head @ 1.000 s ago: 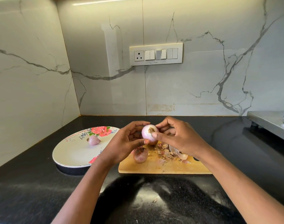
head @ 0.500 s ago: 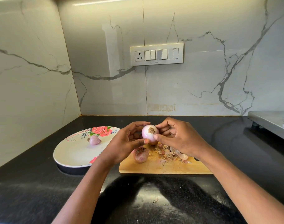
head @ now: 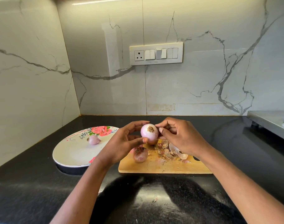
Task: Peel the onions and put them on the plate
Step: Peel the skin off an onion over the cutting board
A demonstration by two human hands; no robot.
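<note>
Both hands hold a pale pink onion [head: 148,133] above the wooden cutting board [head: 167,167], its brown root end facing me. My left hand [head: 121,143] grips it from the left between thumb and fingers. My right hand [head: 180,136] pinches at its right side. An unpeeled onion [head: 140,155] with dark papery skin sits on the board's left end. Loose onion skins [head: 170,151] lie on the board under my right hand. A small peeled onion [head: 94,140] rests on the floral white plate [head: 73,152] to the left.
Board and plate sit on a black stone counter [head: 32,183] in a corner of marble walls. A switch panel [head: 155,53] is on the back wall. A steel stove edge [head: 270,122] juts in at the right.
The onion has turned slightly in my hands, and my right fingers have shifted higher on its right side. The rest is unchanged.
</note>
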